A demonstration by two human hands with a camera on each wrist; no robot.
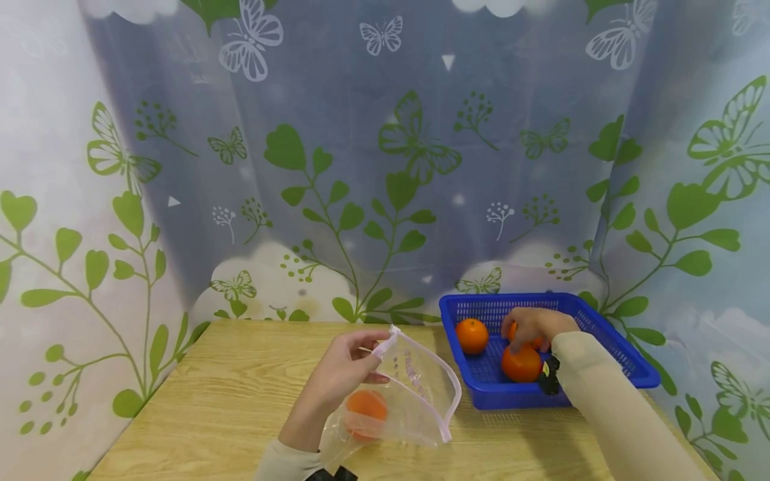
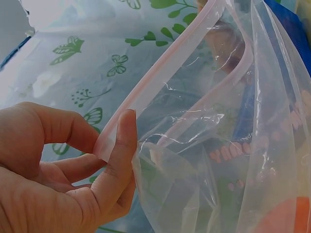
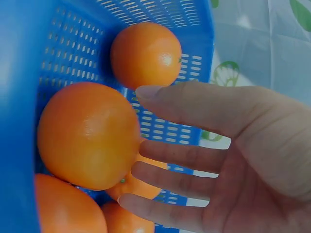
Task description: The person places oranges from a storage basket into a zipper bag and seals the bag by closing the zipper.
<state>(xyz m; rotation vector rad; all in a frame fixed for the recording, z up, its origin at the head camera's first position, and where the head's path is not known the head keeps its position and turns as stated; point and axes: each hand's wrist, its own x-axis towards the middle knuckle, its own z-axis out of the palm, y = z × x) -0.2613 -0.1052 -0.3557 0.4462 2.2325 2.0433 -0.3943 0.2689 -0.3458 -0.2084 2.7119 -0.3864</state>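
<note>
A clear zip bag [image 1: 424, 417] with a pink zip edge stands with its mouth spread, one orange [image 1: 365, 411] inside. My left hand [image 1: 345, 367] pinches the bag's rim between thumb and fingers; the left wrist view shows this pinch close up. Inside the blue basket [image 1: 511, 399], my right hand [image 1: 538, 325] is over the oranges with its fingers extended. In the right wrist view the fingertips reach the side of a large orange [image 3: 87, 136], and the thumb lies near another orange [image 3: 146, 56]. Whether the fingers touch the fruit, I cannot tell.
More oranges [image 3: 70, 208] lie close together at one end of the basket. Bag and basket stand on a wooden table [image 1: 240, 374]. A patterned curtain [image 1: 361, 200] with butterflies and leaves hangs behind and at both sides.
</note>
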